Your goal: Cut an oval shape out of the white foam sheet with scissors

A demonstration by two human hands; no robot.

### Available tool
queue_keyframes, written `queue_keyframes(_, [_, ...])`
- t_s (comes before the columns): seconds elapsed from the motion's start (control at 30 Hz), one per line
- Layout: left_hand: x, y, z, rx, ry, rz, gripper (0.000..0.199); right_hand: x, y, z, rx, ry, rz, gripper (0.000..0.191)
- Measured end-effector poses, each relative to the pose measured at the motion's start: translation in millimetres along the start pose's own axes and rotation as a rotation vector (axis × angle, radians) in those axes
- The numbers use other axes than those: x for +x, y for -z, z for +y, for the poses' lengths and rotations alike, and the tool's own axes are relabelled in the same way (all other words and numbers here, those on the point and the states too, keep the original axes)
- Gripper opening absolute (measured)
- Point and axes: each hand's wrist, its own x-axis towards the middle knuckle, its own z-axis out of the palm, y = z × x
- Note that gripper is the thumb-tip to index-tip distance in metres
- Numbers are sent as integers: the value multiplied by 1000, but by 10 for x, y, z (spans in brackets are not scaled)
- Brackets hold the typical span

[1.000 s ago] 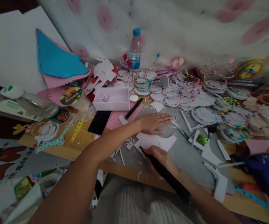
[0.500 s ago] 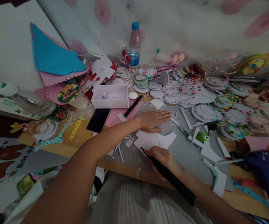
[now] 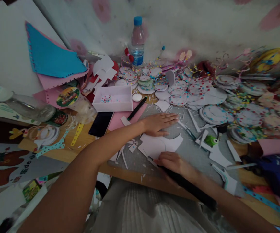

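My left hand (image 3: 160, 124) lies flat, fingers stretched out together, at the far edge of a white foam sheet (image 3: 152, 146). A curved line is drawn on the sheet, and its right side is cut into a hollow curve. My right hand (image 3: 170, 163) is closed around a long black-handled knife (image 3: 188, 186). The knife's thin tip meets the sheet's near left edge, where a narrow white sliver shows. Under the sheet is a grey cutting mat (image 3: 179, 174), strewn with white scraps.
Stacks of decorated white discs (image 3: 215, 115) fill the back and right. A white box (image 3: 112, 98), a black marker (image 3: 137, 108) and a phone (image 3: 101, 124) lie beyond my left forearm. A water bottle (image 3: 137, 42) stands behind; a blue glue gun (image 3: 268, 168) lies right.
My right hand and the knife have moved a little to the right, the tip travelling along the sheet's near edge. My left hand stays flat in place. The view has shifted slightly.
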Motion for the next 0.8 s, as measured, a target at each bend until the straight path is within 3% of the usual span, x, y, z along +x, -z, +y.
queue_keyframes(0.53, [2,-24,-19,-24,-9,23,68,-48,119,-27,-32,51,-48,27])
queue_keyframes(0.8, [6,3,-1,-10,12,14,67,-183,89,-91,34,-60,47,26])
